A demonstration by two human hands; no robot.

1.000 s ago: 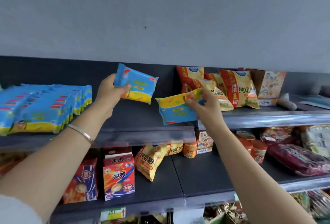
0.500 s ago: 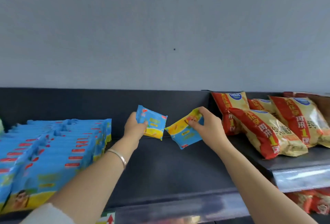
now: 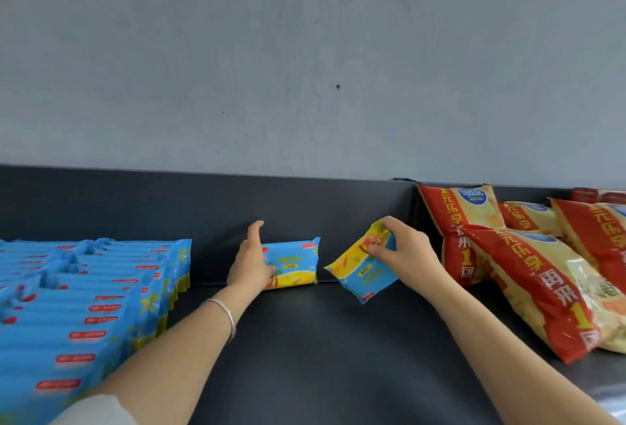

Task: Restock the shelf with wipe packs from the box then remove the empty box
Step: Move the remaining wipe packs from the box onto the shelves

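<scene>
A pale grey-blue wall fills the upper half of the view, and below it runs the dark shelf with its low back panel.

The standing wipe pack is upright on its long edge at the back of the shelf, against the back panel. To the left of this pack, with a strip of bare shelf between, rows of wipe packs of the same blue and yellow stand packed edge to edge, reaching to the front of the shelf. To its right, further off, red and yellow snack bags lean in a loose heap and take up that end of the shelf. In front of the pack the shelf is bare.

The left hand rests at the left end of the standing pack, loose, with the forefinger straight up and the thumb lying on the pack's front. The right hand pinches the second wipe pack by its upper end with curled fingers. That pack hangs tilted just right of the standing pack, apart from it and clear of the snack bags.

A thin silver bracelet circles the left wrist, and a white sleeve shows at the bottom edge. One small dark spot marks the wall above the standing pack.
</scene>
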